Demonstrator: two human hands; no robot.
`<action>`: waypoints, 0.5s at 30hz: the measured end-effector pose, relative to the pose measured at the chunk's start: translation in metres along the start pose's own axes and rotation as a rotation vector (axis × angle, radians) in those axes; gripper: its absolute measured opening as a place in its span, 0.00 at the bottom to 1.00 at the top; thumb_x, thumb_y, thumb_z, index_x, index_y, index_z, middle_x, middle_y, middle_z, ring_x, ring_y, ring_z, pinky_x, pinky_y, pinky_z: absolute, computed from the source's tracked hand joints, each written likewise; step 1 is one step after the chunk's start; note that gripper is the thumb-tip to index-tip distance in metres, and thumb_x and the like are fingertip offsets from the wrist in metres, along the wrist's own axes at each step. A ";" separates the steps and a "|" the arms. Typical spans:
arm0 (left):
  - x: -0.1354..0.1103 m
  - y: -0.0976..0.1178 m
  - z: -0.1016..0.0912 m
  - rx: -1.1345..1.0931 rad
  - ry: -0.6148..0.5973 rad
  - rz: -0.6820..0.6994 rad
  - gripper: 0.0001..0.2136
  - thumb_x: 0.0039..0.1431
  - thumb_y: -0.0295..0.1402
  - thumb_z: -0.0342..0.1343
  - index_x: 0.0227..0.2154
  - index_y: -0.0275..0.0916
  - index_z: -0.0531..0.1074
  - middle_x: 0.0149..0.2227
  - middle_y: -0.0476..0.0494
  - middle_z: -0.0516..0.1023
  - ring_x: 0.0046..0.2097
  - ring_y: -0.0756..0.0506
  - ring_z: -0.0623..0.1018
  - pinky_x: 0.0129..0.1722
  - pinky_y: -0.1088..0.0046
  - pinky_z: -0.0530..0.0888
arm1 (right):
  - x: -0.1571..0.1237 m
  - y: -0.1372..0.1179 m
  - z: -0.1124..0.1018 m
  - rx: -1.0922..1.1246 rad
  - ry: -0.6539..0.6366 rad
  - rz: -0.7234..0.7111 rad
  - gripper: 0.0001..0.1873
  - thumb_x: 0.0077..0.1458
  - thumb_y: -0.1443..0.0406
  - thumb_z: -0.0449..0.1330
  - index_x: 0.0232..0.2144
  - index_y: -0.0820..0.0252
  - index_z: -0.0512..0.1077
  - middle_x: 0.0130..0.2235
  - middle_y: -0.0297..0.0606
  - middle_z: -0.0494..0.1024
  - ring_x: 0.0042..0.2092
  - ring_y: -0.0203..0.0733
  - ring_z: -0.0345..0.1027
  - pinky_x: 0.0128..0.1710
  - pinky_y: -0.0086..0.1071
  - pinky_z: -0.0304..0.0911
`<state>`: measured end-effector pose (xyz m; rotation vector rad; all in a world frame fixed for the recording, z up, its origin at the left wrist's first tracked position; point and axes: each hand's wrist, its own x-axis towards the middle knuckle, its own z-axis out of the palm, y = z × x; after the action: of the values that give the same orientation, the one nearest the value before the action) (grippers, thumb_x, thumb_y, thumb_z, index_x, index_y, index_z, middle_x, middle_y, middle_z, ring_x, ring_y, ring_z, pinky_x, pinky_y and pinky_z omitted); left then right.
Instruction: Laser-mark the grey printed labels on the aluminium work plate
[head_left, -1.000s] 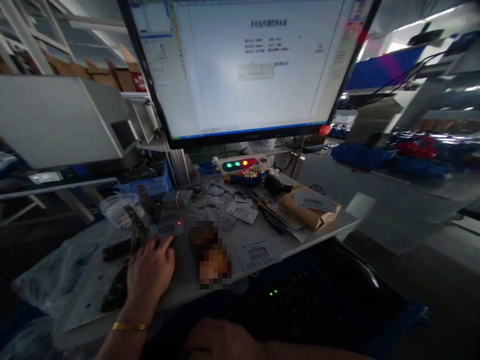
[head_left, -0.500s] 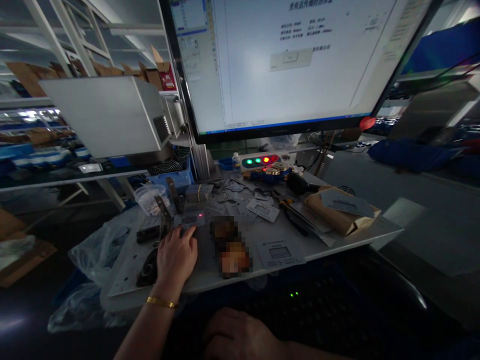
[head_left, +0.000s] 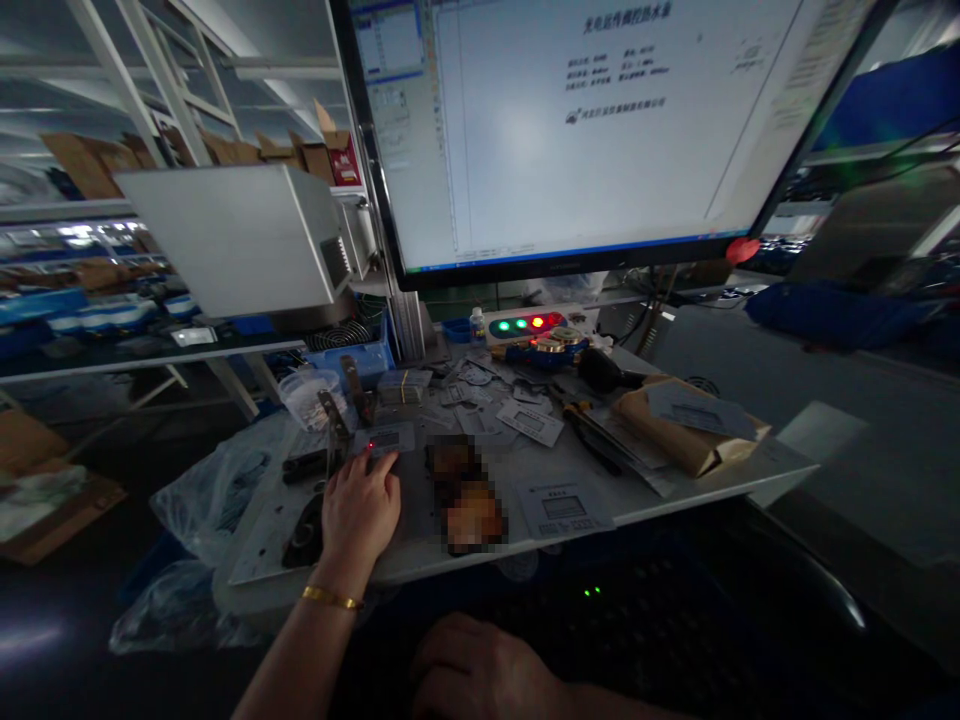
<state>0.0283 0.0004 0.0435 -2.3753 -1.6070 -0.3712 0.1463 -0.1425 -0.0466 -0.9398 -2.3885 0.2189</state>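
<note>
My left hand [head_left: 362, 510], with a gold bracelet [head_left: 331, 597] at the wrist, lies palm down on the worktable with its fingers stretched out. Its fingertips touch the lower edge of a small grey metal label plate [head_left: 388, 438]. A red light dot shows near the plate's left end. At the bottom, my right hand [head_left: 484, 672] rests in shadow by the near side of the dark keyboard [head_left: 600, 620]. Its fingers look bent, but the tips are lost in the dark. Another printed plate [head_left: 564, 508] lies at the table's front edge.
A large monitor [head_left: 585, 170] stands over the back of the table. Loose plates [head_left: 529, 421], pliers [head_left: 592, 438], a brown paper packet [head_left: 686, 430] and a blue-and-brass meter [head_left: 559, 347] cover the tabletop. Left are metal brackets [head_left: 334, 418] and a clear tub [head_left: 311, 398]. A blurred patch [head_left: 472, 510] hides something.
The small dialog box on the monitor has vanished. The red dot has shifted from the plate's right end to its left. My hands have stayed nearly in place; the view has shifted slightly.
</note>
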 end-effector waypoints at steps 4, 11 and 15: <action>0.000 0.000 -0.001 -0.014 0.009 0.004 0.19 0.62 0.29 0.41 0.51 0.43 0.71 0.53 0.37 0.73 0.53 0.38 0.73 0.53 0.59 0.70 | 0.000 -0.002 -0.005 0.002 0.006 0.007 0.07 0.54 0.60 0.62 0.35 0.56 0.72 0.39 0.35 0.78 0.40 0.39 0.72 0.36 0.28 0.71; -0.031 0.004 -0.015 0.036 0.058 0.110 0.18 0.61 0.29 0.45 0.51 0.39 0.71 0.40 0.39 0.76 0.45 0.38 0.75 0.54 0.56 0.69 | 0.001 -0.006 -0.013 0.038 0.098 -0.003 0.06 0.50 0.65 0.61 0.34 0.58 0.72 0.37 0.36 0.78 0.40 0.41 0.72 0.37 0.31 0.72; -0.064 -0.002 -0.020 0.055 0.107 0.191 0.15 0.60 0.31 0.49 0.46 0.35 0.74 0.43 0.35 0.76 0.47 0.37 0.75 0.55 0.54 0.69 | 0.001 -0.013 -0.017 0.065 0.113 0.010 0.06 0.50 0.65 0.61 0.34 0.58 0.72 0.39 0.37 0.78 0.41 0.43 0.72 0.37 0.33 0.72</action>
<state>0.0017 -0.0614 0.0403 -2.3974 -1.3145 -0.4026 0.1479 -0.1521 -0.0273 -0.9103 -2.2609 0.2390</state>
